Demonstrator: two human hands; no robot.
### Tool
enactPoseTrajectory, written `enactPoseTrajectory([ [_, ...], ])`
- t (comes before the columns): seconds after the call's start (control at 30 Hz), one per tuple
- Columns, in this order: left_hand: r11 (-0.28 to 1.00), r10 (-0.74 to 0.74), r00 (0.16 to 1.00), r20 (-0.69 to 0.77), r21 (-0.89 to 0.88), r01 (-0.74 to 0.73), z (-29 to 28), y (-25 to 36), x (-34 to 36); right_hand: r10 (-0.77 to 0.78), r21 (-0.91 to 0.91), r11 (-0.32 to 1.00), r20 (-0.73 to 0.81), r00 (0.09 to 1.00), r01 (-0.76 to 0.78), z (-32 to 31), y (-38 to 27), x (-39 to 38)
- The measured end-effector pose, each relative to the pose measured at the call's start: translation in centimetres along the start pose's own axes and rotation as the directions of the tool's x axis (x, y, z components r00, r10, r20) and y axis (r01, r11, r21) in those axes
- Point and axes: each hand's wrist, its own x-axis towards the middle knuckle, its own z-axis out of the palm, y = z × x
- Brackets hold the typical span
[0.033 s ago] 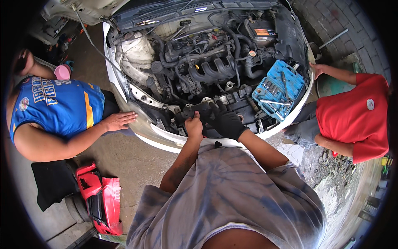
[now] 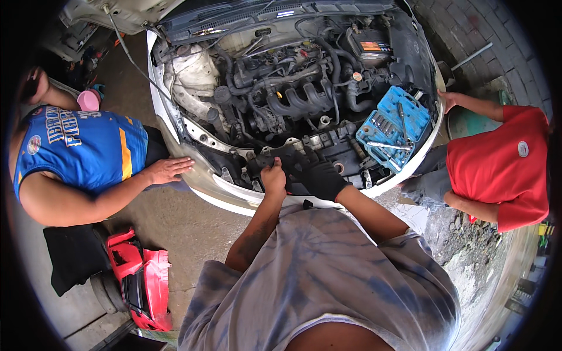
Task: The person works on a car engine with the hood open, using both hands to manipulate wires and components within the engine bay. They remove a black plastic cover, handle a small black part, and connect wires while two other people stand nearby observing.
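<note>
My bare left hand [image 2: 273,174] is at the front edge of the engine bay, fingers curled on a dark item [image 2: 264,158] that I cannot make out. Just right of it, my right hand [image 2: 321,178], in a black glove, rests over the dark front panel with fingers stretched out and apart. An open blue socket set case [image 2: 391,114] lies on the bay's front right, holding sockets and silver tools. Behind my hands are the engine [image 2: 298,99] with hoses and the battery [image 2: 369,44].
A person in a blue jersey [image 2: 82,169] touches the white car's left front [image 2: 205,190]; another in red [image 2: 492,164] holds its right edge. At lower left lie red body parts [image 2: 153,286], a black mat [image 2: 73,257] and tires [image 2: 105,298]. A pink basin [image 2: 89,100] stands at upper left.
</note>
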Motion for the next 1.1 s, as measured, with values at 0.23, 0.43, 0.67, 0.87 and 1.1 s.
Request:
enactPoseTrajectory([
  [0.23, 0.952, -0.164, 0.875, 0.455, -0.159, 0.261, 1.4, 5.4, -4.6, 0.0, -0.055, 0.998, -0.023, 1.0, -0.001, -4.0, -1.7, -1.0],
  [0.43, 0.999, 0.033, 0.999, 0.011, 0.027, -0.033, -0.5, 0.1, 0.8, -0.16, -0.043, 0.987, -0.059, 0.985, 0.158, -4.0, -2.3, -0.4],
  [0.67, 0.942, -0.217, 0.9, 0.378, -0.161, 0.295, 0.2, 5.2, -1.8, -0.187, 0.013, 0.982, -0.049, 0.981, 0.188, -6.4, -3.3, -1.6],
  [0.87, 0.958, -0.008, 0.966, 0.26, 0.28, -0.068, 0.4, 3.0, -0.5, -0.161, 0.066, 0.985, -0.025, 0.987, 0.162, -4.0, -1.6, -0.9],
  [1.1, 0.976, 0.03, 0.999, 0.017, 0.214, -0.033, -0.6, -0.6, 2.4, -0.078, 0.251, 0.966, 0.084, 0.993, 0.055, -5.7, -4.5, -1.5],
])
